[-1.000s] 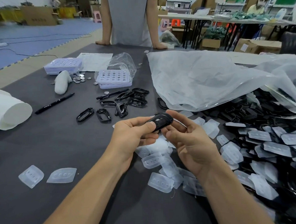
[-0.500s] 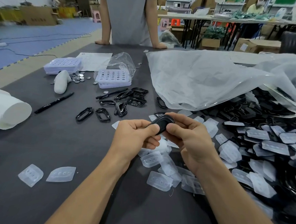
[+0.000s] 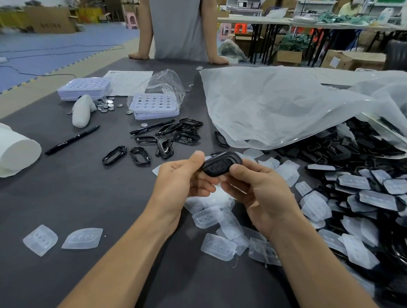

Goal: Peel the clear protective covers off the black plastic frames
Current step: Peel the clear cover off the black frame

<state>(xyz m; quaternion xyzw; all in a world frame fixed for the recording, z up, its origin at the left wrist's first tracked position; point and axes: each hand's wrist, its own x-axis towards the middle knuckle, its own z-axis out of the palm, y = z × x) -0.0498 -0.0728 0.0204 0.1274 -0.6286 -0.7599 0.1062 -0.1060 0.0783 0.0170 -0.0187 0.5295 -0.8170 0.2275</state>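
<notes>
Pinches a black key-fob frame (image 3: 221, 165) in a two-handed grip. Left hand (image 3: 182, 176): thumb on the frame's 9 o'clock end, fingers curled beneath. Right hand (image 3: 262, 195): thumb pressed on the 3 o'clock end, fingers curled under. Holds the frame raised above the worktop (image 3: 76, 193), just above centre of view, three-button face up.

Below the hands, toward 6 o'clock: a heap of loose clear covers (image 3: 218, 247). At 8 o'clock, well apart: two more covers (image 3: 40, 239) side by side. At 11 o'clock: bare black frames (image 3: 165, 137) scattered near a black pen (image 3: 72, 140). At 3 o'clock: a pile of covered frames (image 3: 362, 187), partly under a clear plastic bag (image 3: 284, 106) at 1 o'clock. At 12 o'clock: a person in grey (image 3: 177, 21), both hands resting on the far edge.
</notes>
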